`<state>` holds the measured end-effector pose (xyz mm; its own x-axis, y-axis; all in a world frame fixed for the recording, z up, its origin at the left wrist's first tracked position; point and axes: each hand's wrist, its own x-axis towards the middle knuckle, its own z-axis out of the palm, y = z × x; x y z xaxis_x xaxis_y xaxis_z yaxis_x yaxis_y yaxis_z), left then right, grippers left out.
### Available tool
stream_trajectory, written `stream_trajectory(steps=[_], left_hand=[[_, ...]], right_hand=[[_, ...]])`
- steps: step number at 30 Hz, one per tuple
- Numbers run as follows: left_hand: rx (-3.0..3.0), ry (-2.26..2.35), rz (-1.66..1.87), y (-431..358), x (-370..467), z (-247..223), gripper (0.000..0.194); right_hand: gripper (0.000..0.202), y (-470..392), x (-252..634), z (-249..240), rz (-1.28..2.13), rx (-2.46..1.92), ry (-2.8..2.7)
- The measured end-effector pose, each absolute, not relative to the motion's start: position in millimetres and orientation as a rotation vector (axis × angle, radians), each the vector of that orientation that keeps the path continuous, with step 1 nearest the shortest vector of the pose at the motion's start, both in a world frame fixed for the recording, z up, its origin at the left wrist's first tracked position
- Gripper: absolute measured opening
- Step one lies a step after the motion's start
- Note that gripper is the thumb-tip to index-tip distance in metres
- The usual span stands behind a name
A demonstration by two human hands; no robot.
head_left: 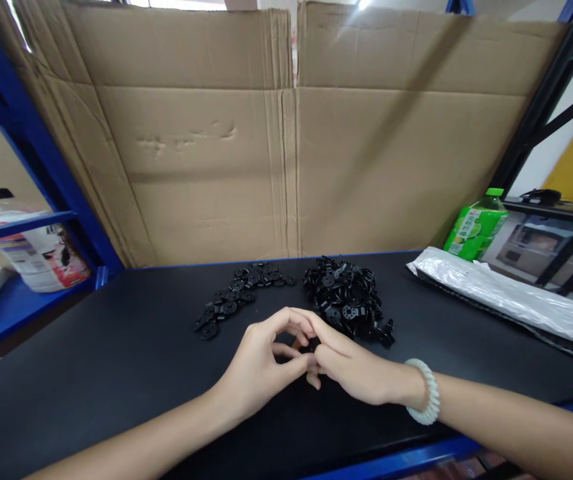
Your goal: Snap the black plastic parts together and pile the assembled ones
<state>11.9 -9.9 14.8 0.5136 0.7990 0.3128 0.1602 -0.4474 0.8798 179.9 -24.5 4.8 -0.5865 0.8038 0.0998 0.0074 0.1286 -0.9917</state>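
Observation:
My left hand (pixel 261 357) and my right hand (pixel 351 367) meet above the front middle of the black tabletop. Their fingertips close around a small black plastic part (pixel 310 345), of which only a sliver shows between the fingers; its shape is hidden. Just beyond my right hand lies a heaped pile of black plastic parts (pixel 344 290), some with round discs pierced by holes. A looser, curved row of similar black parts (pixel 236 293) stretches out beyond my left hand. A pale coiled band (pixel 425 392) circles my right wrist.
Cardboard sheets (pixel 191 173) wall off the table's back edge. At right lie a silvery plastic-wrapped package (pixel 506 293) and a green-capped bottle (pixel 479 227). To the left, a large labelled bottle (pixel 36 250) stands on a blue shelf beside a blue post (pixel 41 127).

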Motion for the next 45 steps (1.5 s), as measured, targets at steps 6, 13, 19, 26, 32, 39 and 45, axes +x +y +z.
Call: stream_trajectory(steps=[6,13,19,26,32,39,45], left_hand=[[1.999,0.795,1.044,-14,14,11,0.026],[2.048,0.93,1.241,-15,16,1,0.02],[1.5,0.945,1.3,-5,13,6,0.017],[1.057,0.878,1.159,-1,8,5,0.026],[2.08,0.987,0.959,-5,3,3,0.023],[2.819,1.486,0.64,8,-15,6,0.053],[2.943,1.581,0.437,18,-16,1,0.06]], right_hand=[[0.062,-25,181,7,1.501,-0.884,-1.812],[0.064,-27,179,8,1.405,-0.97,-1.917],[0.067,-28,181,8,0.984,-0.929,-2.071],[0.051,-22,197,19,0.377,-0.875,-2.253],[0.036,-15,226,38,-0.293,-1.174,-2.301],[0.039,-10,231,30,-0.363,-1.192,-2.356],[0.028,-13,224,28,-0.305,-1.1,-2.311]])
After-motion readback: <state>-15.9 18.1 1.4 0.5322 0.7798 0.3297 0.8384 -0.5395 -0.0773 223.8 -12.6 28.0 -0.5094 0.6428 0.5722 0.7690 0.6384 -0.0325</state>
